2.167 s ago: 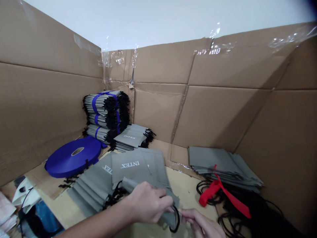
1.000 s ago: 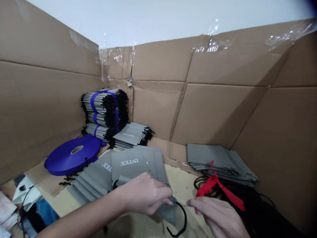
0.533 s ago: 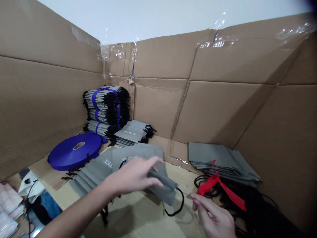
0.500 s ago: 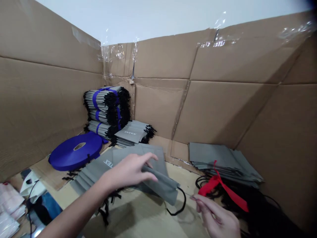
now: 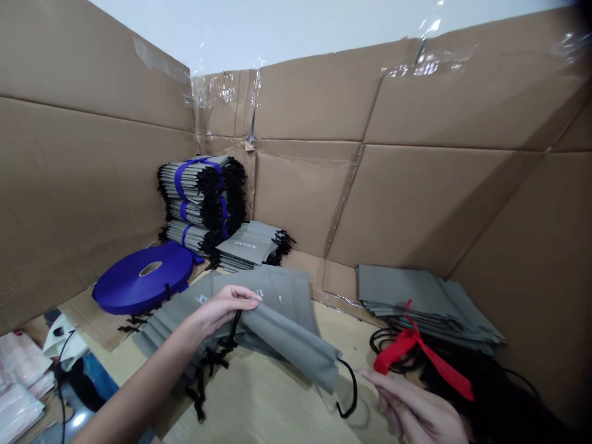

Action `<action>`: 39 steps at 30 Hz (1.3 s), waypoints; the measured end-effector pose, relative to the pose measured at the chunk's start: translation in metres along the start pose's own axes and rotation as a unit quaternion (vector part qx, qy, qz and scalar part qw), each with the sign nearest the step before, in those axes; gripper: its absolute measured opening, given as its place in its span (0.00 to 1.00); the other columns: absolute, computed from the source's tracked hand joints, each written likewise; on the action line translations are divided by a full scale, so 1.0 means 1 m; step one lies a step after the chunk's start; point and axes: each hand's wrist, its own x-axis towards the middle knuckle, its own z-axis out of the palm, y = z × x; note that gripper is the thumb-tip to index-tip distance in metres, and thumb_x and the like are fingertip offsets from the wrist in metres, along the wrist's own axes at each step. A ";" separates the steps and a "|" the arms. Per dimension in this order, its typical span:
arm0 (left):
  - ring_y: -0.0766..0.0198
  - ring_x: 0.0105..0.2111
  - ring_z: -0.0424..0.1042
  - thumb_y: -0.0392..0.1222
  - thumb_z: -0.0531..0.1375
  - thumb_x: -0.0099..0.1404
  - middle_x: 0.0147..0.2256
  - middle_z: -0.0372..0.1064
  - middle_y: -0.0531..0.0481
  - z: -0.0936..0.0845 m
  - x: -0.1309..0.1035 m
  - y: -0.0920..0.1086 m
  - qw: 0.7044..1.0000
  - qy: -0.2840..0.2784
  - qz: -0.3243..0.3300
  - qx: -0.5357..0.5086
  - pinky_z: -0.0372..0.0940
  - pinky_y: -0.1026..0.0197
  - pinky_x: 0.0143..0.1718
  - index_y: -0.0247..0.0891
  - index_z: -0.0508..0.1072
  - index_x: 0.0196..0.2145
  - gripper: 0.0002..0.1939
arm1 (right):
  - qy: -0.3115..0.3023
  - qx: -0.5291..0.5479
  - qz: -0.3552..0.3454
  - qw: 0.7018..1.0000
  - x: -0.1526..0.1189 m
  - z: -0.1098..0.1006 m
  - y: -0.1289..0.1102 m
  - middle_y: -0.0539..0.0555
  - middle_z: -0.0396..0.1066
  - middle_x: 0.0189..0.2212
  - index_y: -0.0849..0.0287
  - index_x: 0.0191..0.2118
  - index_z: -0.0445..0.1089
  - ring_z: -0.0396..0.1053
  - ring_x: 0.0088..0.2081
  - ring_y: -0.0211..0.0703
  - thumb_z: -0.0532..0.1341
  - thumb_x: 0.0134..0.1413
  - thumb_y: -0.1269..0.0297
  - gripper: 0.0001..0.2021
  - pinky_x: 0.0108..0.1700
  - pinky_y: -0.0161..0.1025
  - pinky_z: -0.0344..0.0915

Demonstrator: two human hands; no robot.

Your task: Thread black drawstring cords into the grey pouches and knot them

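Note:
A grey bag (image 5: pixel 293 345) slants across the middle, a black cord (image 5: pixel 352 388) looping out of its right end. My left hand (image 5: pixel 231 305) pinches the bag's upper left corner, where more black cord hangs. To the right of the loop, my right hand (image 5: pixel 407 401) is closed, thumb and finger pressed together on something thin that I cannot make out. Behind and left of the held bag lie fanned grey bags (image 5: pixel 185 314) with white lettering and black cord ends. A red ribbon (image 5: pixel 395 350) lies just beyond my right hand.
Bundles of grey bags tied with blue ribbon (image 5: pixel 187 185) are stacked in the back corner, beside a lettered pile (image 5: pixel 247 243). A blue roll (image 5: pixel 123 280) lies at left. More grey bags (image 5: pixel 407 287) lie at right, near black cords (image 5: pixel 499 394). Cardboard walls (image 5: pixel 300 203) stand behind.
My left hand has gone from spread fingers over the bag to a pinch at its corner, slightly to the left. The bag is drawn out longer. My right hand sits slightly lower and further right.

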 end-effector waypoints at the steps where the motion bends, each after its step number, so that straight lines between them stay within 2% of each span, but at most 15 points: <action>1: 0.66 0.29 0.69 0.40 0.69 0.44 0.29 0.73 0.47 0.000 -0.001 0.000 1.000 0.003 -0.011 -0.010 0.60 0.68 0.31 0.33 0.78 0.29 0.13 | -0.009 0.004 -0.002 1.000 0.003 -0.003 0.001 0.49 0.68 0.19 0.54 0.44 0.73 0.65 0.15 0.34 0.52 0.56 0.71 0.15 0.19 0.28 0.64; 7: 0.68 0.27 0.69 0.37 0.69 0.43 0.28 0.74 0.48 0.001 -0.002 0.007 0.998 0.005 -0.037 -0.044 0.61 0.69 0.30 0.34 0.78 0.26 0.09 | -0.029 0.060 0.080 0.995 0.021 -0.017 0.009 0.50 0.69 0.17 0.55 0.34 0.76 0.63 0.14 0.35 0.55 0.56 0.61 0.11 0.16 0.30 0.62; 11: 0.69 0.27 0.69 0.38 0.70 0.41 0.28 0.74 0.48 0.004 0.001 0.012 0.999 0.007 -0.031 -0.041 0.61 0.70 0.30 0.33 0.78 0.25 0.10 | -0.018 0.123 0.123 0.985 0.031 -0.014 0.011 0.48 0.64 0.12 0.59 0.31 0.76 0.58 0.10 0.34 0.56 0.54 0.54 0.16 0.11 0.30 0.56; 14: 0.68 0.28 0.70 0.39 0.71 0.38 0.28 0.74 0.48 0.004 0.002 0.015 0.999 0.009 -0.026 -0.030 0.61 0.69 0.31 0.32 0.78 0.24 0.13 | -0.009 0.113 0.130 0.985 0.033 -0.008 0.010 0.47 0.63 0.11 0.59 0.30 0.76 0.58 0.09 0.34 0.57 0.54 0.53 0.16 0.11 0.29 0.56; 17: 0.67 0.27 0.70 0.38 0.72 0.36 0.27 0.74 0.48 0.004 0.001 0.014 0.999 0.010 -0.026 -0.027 0.61 0.68 0.32 0.32 0.77 0.24 0.14 | 0.027 0.026 0.095 0.995 0.027 -0.002 0.009 0.47 0.66 0.13 0.58 0.32 0.76 0.62 0.11 0.35 0.54 0.56 0.57 0.15 0.14 0.29 0.60; 19: 0.67 0.27 0.70 0.39 0.72 0.36 0.27 0.74 0.48 0.004 -0.001 0.013 0.999 0.019 -0.022 -0.027 0.61 0.67 0.31 0.32 0.77 0.24 0.15 | 0.044 -0.069 0.020 0.996 0.022 -0.001 0.008 0.49 0.73 0.19 0.58 0.34 0.76 0.69 0.18 0.37 0.55 0.56 0.61 0.12 0.20 0.29 0.66; 21: 0.66 0.27 0.70 0.40 0.72 0.36 0.27 0.74 0.48 0.005 -0.003 0.010 0.999 0.030 -0.017 -0.026 0.61 0.67 0.32 0.32 0.77 0.24 0.15 | 0.051 -0.177 -0.077 0.980 0.017 -0.001 0.006 0.51 0.76 0.28 0.57 0.36 0.75 0.73 0.26 0.39 0.57 0.54 0.65 0.09 0.30 0.30 0.69; 23: 0.66 0.27 0.70 0.40 0.72 0.37 0.26 0.73 0.48 0.007 -0.006 0.009 0.998 0.045 -0.015 -0.027 0.61 0.67 0.32 0.32 0.77 0.25 0.15 | 0.066 -0.284 -0.144 0.945 0.016 -0.003 0.001 0.51 0.77 0.31 0.56 0.37 0.74 0.73 0.30 0.41 0.59 0.52 0.65 0.08 0.39 0.35 0.68; 26: 0.67 0.27 0.69 0.39 0.72 0.37 0.26 0.73 0.48 0.012 -0.010 0.009 0.997 0.067 -0.012 -0.039 0.61 0.67 0.32 0.32 0.78 0.25 0.15 | 0.088 -0.418 -0.130 0.895 0.021 -0.002 -0.016 0.55 0.75 0.33 0.57 0.39 0.74 0.72 0.33 0.47 0.57 0.54 0.57 0.12 0.49 0.49 0.61; 29: 0.68 0.28 0.69 0.38 0.72 0.38 0.27 0.73 0.48 0.019 -0.014 0.013 0.996 0.076 -0.002 -0.044 0.61 0.68 0.32 0.33 0.78 0.25 0.14 | 0.075 -0.484 -0.100 0.866 0.033 0.010 -0.040 0.63 0.72 0.40 0.61 0.44 0.71 0.67 0.43 0.62 0.52 0.55 0.49 0.23 0.50 0.65 0.51; 31: 0.67 0.28 0.69 0.39 0.71 0.39 0.27 0.73 0.48 0.025 -0.016 0.015 0.996 0.079 0.007 -0.029 0.60 0.67 0.32 0.33 0.78 0.25 0.13 | 0.040 -0.485 -0.083 0.870 0.042 0.024 -0.054 0.63 0.70 0.45 0.62 0.52 0.66 0.63 0.48 0.62 0.51 0.55 0.48 0.26 0.50 0.61 0.53; 33: 0.67 0.27 0.68 0.40 0.71 0.40 0.27 0.73 0.48 0.031 -0.019 0.015 0.997 0.077 0.008 -0.004 0.60 0.67 0.31 0.33 0.78 0.26 0.13 | 0.008 -0.466 -0.082 0.881 0.050 0.038 -0.062 0.59 0.72 0.40 0.60 0.54 0.63 0.68 0.40 0.51 0.49 0.59 0.53 0.22 0.46 0.50 0.59; 34: 0.67 0.27 0.68 0.41 0.71 0.40 0.26 0.72 0.49 0.034 -0.020 0.015 0.997 0.077 0.009 0.005 0.60 0.67 0.30 0.33 0.78 0.26 0.14 | -0.001 -0.463 -0.073 0.884 0.054 0.045 -0.063 0.57 0.73 0.36 0.59 0.53 0.64 0.69 0.35 0.46 0.48 0.61 0.55 0.20 0.38 0.42 0.62; 36: 0.67 0.27 0.68 0.41 0.71 0.41 0.26 0.72 0.49 0.038 -0.023 0.014 0.997 0.079 0.006 0.009 0.60 0.67 0.30 0.33 0.78 0.27 0.14 | -0.002 -0.460 -0.065 0.886 0.058 0.053 -0.061 0.53 0.72 0.29 0.57 0.49 0.67 0.68 0.29 0.42 0.47 0.62 0.58 0.17 0.27 0.37 0.58; 39: 0.68 0.26 0.68 0.41 0.71 0.39 0.25 0.71 0.50 0.040 -0.026 0.010 0.997 0.079 -0.004 -0.013 0.60 0.67 0.30 0.33 0.77 0.26 0.14 | 0.024 -0.450 -0.073 0.890 0.059 0.056 -0.055 0.52 0.71 0.24 0.57 0.38 0.71 0.67 0.26 0.41 0.46 0.63 0.60 0.17 0.24 0.36 0.54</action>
